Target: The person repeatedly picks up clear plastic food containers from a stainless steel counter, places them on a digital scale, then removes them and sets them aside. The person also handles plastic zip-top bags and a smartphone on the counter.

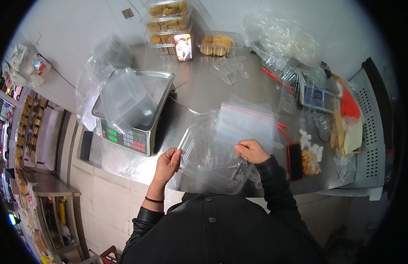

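A clear plastic container lid (209, 155) with ridged, rounded corners is held low over the steel table, in front of my body. My left hand (167, 165) pinches its left edge between thumb and fingers. At the lid's upper right side, my right hand (252, 151) is curled closed on the thin plastic; its fingertips are partly hidden. The see-through layers overlap, so I cannot tell whether there is more than one lid. Just beyond lies a stack of clear zip bags (245, 123), partly seen through the lid.
Left stands a digital scale (151, 140) bearing nested plastic tubs (124, 95). Behind are stacked boxes of pastries (167, 24), a lit phone (183, 48) and another pastry box (217, 44). Rightward lie a dark phone (294, 161), a small bag of snacks (310, 161) and a perforated metal panel (369, 122).
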A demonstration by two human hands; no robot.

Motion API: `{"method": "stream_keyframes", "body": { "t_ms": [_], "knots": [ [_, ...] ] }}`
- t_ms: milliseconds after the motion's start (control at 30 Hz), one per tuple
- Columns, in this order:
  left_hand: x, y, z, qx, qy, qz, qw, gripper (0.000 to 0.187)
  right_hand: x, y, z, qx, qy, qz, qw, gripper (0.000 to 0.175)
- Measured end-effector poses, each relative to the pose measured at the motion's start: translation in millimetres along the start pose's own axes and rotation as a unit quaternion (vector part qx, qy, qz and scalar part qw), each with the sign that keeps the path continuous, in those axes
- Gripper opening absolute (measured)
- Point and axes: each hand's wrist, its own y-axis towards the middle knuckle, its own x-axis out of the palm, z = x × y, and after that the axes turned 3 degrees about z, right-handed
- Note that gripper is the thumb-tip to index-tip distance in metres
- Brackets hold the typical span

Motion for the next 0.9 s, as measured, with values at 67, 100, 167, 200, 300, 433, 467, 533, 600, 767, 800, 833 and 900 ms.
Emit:
{"method": "stream_keyframes", "body": {
  "t_ms": [67,100,167,200,300,433,467,533,600,767,800,833,900],
  "knots": [
    [2.8,-2.6,-4.1,-0.005,0.015,0.019,1.000,0.025,-1.8,0.7,3.8,0.005,-0.007,0.019,1.000,0.021],
    [4.2,-3.4,-5.9,-0.002,0.011,0.040,0.999,0.025,-2.5,0.4,5.9,-0.012,0.043,0.028,0.999,0.018],
    [4.1,-3.8,-8.4,-0.027,-0.004,0.055,0.998,0.024,-4.1,-0.1,10.6,-0.050,0.132,0.045,0.989,0.015],
    [3.2,-4.4,-9.5,-0.017,0.000,0.043,0.999,0.024,-5.0,-0.2,13.1,-0.045,0.158,0.064,0.984,0.014],
    [-0.3,-6.9,-14.1,-0.006,0.031,-0.020,0.999,0.022,-8.9,1.2,19.4,-0.059,0.238,0.095,0.965,0.011],
    [0.0,-16.0,-23.5,0.014,0.088,-0.040,0.995,0.025,-6.6,0.9,22.9,-0.032,0.239,0.148,0.959,0.010],
    [-1.7,-17.4,-24.5,-0.010,0.120,-0.048,0.992,0.024,-3.5,-0.7,22.7,-0.013,0.216,0.155,0.964,0.010],
    [-7.5,-19.6,-23.9,-0.078,0.158,-0.058,0.983,0.024,3.5,-3.3,20.8,-0.026,0.175,0.140,0.974,0.012],
    [-24.3,-17.4,-17.4,-0.157,0.065,-0.088,0.981,0.019,11.2,-7.6,19.6,-0.022,0.181,0.122,0.976,0.014],
    [-60.3,3.5,-11.1,-0.106,0.013,-0.051,0.993,0.017,-6.9,-7.8,29.8,-0.023,0.130,0.167,0.977,0.019],
    [-59.5,4.3,-16.5,-0.082,-0.020,-0.023,0.996,0.017,-14.3,-5.3,35.2,-0.063,0.093,0.182,0.977,0.019],
    [-51.9,0.7,-25.7,-0.079,-0.029,0.004,0.996,0.016,-22.2,-3.2,40.7,-0.051,0.039,0.245,0.967,0.017],
    [-32.7,-8.2,-47.5,-0.114,-0.112,0.046,0.986,0.016,-32.6,-3.1,53.7,-0.093,-0.117,0.327,0.933,0.017]
  ]
}}
